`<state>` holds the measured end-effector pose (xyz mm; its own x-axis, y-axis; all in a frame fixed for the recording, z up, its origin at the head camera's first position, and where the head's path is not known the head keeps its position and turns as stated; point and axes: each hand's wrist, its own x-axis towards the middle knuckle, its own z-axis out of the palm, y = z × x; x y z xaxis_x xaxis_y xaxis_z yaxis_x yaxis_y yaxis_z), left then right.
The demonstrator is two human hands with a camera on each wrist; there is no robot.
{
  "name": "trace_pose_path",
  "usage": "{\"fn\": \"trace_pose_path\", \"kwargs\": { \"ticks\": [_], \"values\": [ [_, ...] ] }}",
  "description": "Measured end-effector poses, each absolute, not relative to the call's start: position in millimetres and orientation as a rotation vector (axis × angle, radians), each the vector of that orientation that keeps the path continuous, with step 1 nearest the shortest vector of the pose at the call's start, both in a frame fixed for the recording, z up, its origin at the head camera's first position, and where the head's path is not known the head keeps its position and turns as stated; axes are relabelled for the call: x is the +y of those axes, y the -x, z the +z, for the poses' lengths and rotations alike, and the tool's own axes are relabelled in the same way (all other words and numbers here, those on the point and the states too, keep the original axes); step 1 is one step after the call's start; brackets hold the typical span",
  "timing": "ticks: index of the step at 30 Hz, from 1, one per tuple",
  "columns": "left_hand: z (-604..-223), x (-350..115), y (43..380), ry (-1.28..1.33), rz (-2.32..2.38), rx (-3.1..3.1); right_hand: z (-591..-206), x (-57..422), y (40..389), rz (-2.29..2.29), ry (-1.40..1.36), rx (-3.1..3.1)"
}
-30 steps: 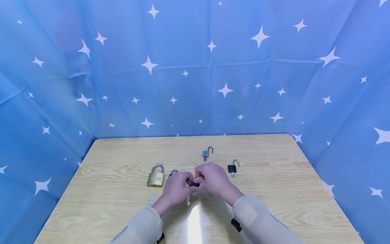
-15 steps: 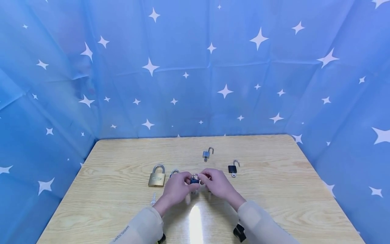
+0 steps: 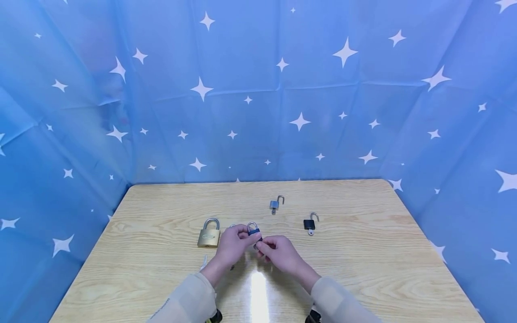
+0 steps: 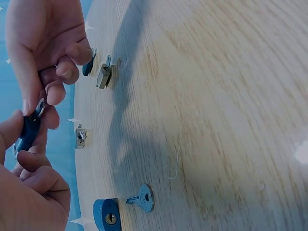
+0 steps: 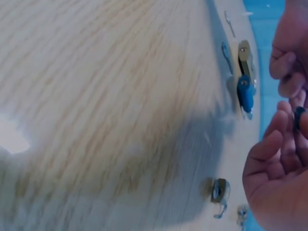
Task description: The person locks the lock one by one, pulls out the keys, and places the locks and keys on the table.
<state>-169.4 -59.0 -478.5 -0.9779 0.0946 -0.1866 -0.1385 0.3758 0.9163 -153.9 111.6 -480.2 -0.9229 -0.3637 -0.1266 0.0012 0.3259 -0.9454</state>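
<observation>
Near the middle of the table, my left hand [image 3: 233, 244] holds a small dark blue padlock [image 3: 254, 232] between thumb and fingers. Its shackle loop points up and away, and the body tilts slightly. My right hand [image 3: 278, 253] pinches at the padlock's lower end. In the left wrist view, a silver key [image 4: 39, 107] shows at the end of the padlock [image 4: 29, 134], where the right hand's [image 4: 48, 43] fingers meet it. Another blue padlock [image 4: 107, 215] lies beside a loose key [image 4: 144, 198]; in the head view, the left hand mostly covers that padlock.
A large brass padlock [image 3: 208, 237] lies at the left, with a loose key [image 3: 204, 261] before it. Further back are an open silver padlock [image 3: 274, 205] and an open black one [image 3: 309, 224], both with keys. A brass padlock with a key [image 5: 219, 191] lies near the right hand.
The padlock has come up and tilted to the left in the left hand. My right hand has moved from over its shackle down to its lower end.
</observation>
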Motion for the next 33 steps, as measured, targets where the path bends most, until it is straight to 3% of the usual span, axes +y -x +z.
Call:
{"fn": "trace_pose_path", "kwargs": {
  "ticks": [33],
  "values": [
    [-476.1, -56.3, 169.1, 0.094, 1.703, 2.417, -485.6, 108.2, 153.7, -1.764, 0.214, 2.201]
  ]
}}
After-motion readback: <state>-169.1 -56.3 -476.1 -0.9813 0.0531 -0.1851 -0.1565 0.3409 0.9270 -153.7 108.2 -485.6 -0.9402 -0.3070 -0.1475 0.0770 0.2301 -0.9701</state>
